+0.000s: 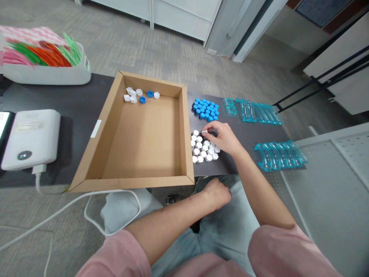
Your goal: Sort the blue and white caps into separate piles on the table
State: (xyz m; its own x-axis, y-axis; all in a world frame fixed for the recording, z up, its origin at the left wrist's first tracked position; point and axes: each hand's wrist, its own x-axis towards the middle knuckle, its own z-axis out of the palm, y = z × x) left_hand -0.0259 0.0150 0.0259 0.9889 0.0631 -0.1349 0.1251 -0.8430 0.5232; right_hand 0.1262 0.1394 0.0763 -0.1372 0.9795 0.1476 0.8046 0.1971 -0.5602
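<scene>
Your right hand (220, 135) reaches over the dark surface (86, 98), its thumb and index finger pinching a small white hexagonal piece (204, 131) at the far edge of a cluster of matching white hexagonal pieces (205, 147). You cannot tell from this view whether the pinched piece is clear of the surface. The wrist comes in from the right, and the hand partly covers that side of the cluster.

Your left hand (218, 192) rests on your right thigh, nearer to you than the surface, fingers curled under; whether they are pressed tight cannot be told.

Just beyond the white cluster, apart from it, you have a group of bright blue hexagonal pieces (205, 109) packed closely together. To the left of both stands a shallow, open brown cardboard box (144, 142) with a white label on its left rim. Inside, in its far left part, lie several white hexagonal pieces (139, 92) and two blue hexagonal pieces (150, 94), some tipped on their sides.

On your right are two rows of clear teal curved plastic parts, a far row (258, 112) and a near row (281, 155). At your far left sit a white boxy device (34, 132) and a white basket (57, 75) of coloured stems.
</scene>
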